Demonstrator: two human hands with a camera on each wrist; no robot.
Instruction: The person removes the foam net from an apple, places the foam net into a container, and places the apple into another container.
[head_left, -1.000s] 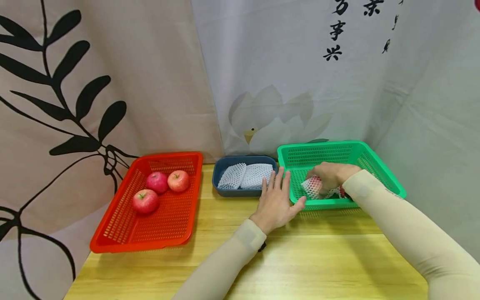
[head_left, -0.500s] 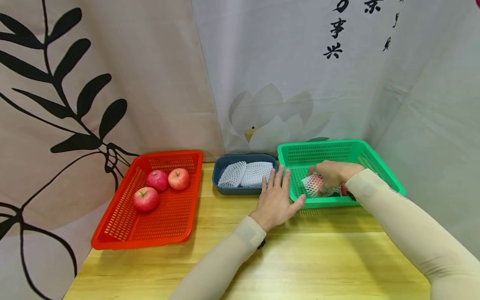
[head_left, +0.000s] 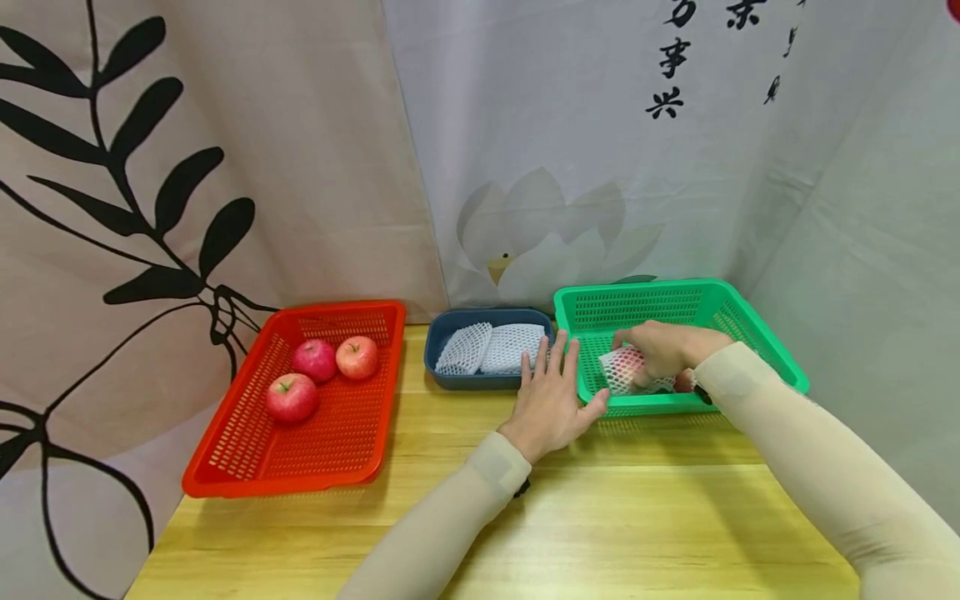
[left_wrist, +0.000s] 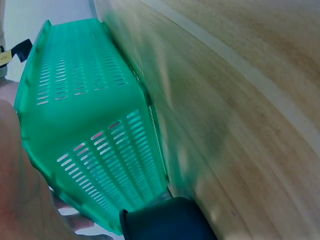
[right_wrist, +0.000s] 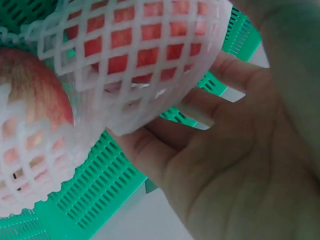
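Observation:
In the head view, my right hand (head_left: 663,350) reaches down into the green basket (head_left: 772,354). It holds an apple in a white foam net (head_left: 622,367) near the basket's front left. Up close in the right wrist view, fingers (right_wrist: 155,150) and thumb lie around this netted apple (right_wrist: 135,45). Beside it sits a second apple (right_wrist: 37,90), its lower part in another net. My left hand (head_left: 551,412) has its fingers spread at the green basket's left front corner. In the left wrist view, that hand (left_wrist: 22,185) lies along the basket's rim.
A blue-grey bin (head_left: 480,385) with white foam nets (head_left: 513,348) stands behind the left hand's fingertips. At left, a red basket (head_left: 337,454) holds three apples (head_left: 292,398). Both baskets rest on the wooden table (head_left: 600,517), with a curtain (head_left: 540,125) close behind.
The netted apple has shifted very slightly left with the right hand's fingers. The left hand stays at the same corner.

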